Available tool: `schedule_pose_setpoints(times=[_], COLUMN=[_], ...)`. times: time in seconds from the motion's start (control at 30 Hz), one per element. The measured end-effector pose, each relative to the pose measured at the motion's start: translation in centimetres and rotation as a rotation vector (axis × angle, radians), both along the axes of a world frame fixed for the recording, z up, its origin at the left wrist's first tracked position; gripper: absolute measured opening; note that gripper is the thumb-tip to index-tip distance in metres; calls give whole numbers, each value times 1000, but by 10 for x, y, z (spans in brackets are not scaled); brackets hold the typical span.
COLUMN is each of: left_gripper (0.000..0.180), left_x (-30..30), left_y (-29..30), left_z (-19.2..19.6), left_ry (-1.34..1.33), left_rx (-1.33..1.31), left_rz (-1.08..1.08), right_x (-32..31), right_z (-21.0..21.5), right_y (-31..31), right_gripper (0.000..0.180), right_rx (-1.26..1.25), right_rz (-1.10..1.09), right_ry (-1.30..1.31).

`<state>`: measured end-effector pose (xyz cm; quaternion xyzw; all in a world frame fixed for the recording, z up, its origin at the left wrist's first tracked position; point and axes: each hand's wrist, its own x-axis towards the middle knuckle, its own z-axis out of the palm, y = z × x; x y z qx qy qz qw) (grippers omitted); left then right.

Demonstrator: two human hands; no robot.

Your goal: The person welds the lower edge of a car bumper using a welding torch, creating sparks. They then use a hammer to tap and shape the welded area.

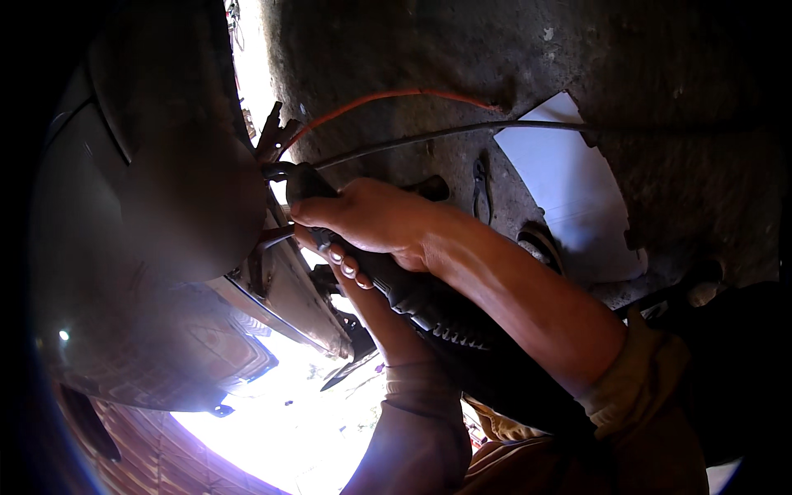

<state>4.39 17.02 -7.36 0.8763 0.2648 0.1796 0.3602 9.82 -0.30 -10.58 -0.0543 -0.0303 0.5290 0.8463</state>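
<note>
Right hand [371, 219], clenched around the long black ribbed-handled power tool [412, 297], should keep its nose steady against the dark curved metal panel [165, 190].

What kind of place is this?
Probably a vehicle repair workshop, seen from low beside a car. The right hand grips a black power tool against the grey car body panel. Pliers and an orange cable lie on the rough, stained concrete floor.
</note>
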Motion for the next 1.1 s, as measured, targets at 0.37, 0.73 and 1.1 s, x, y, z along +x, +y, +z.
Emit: schedule_pose_setpoints(times=[0.37,0.73,1.1], left_gripper=[34,34,43], left_x=[3,5,-25], left_y=[11,21,68], left_z=[-7,-9,-18], left_ry=[9,35,-68], left_rx=[16,-7,-209], left_rz=[9,18,15], right_x=[1,3,-8], right_z=[2,12,20], right_y=[0,-2,1], right_gripper=[34,33,33], right_rx=[68,49,83], right_rz=[21,123,84], right_ry=[56,120,53])
